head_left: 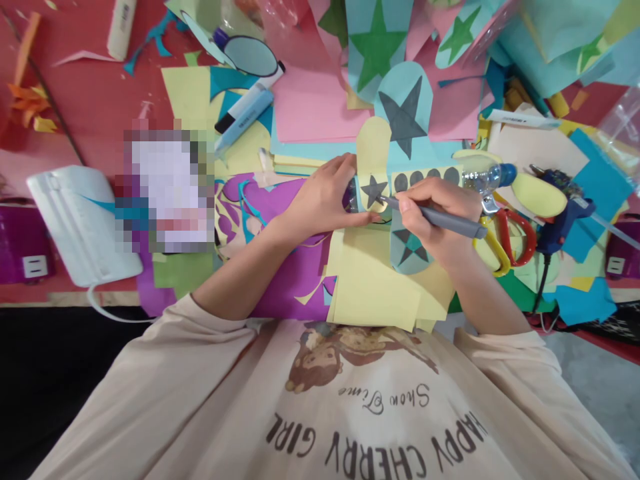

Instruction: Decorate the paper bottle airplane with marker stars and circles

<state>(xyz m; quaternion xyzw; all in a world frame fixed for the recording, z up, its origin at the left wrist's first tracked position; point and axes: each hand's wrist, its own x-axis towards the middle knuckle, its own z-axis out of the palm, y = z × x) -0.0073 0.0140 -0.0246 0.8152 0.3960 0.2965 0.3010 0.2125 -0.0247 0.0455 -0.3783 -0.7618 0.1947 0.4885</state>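
My right hand (440, 210) grips a grey marker (450, 220), its tip touching a dark star (373, 191) on a rounded yellow paper piece (374, 137). My left hand (327, 193) is closed round the left end of a clear plastic bottle (475, 177), thumb below and fingers above. The bottle lies on its side with a blue cap (507, 175) at the right. Round its middle runs a pale yellow band with a row of dark dots (417, 179), partly hidden by my right hand. Light blue rounded pieces with stars (404, 110) stick out above and below.
Yellow sheets (385, 287) lie in front of the bottle. Red-and-yellow scissors (515, 237) and a dark blue glue gun (565, 223) with a cord sit at the right. Left are a white corded device (83, 223), a blurred-out object (167, 190) and a blue marker (245, 120).
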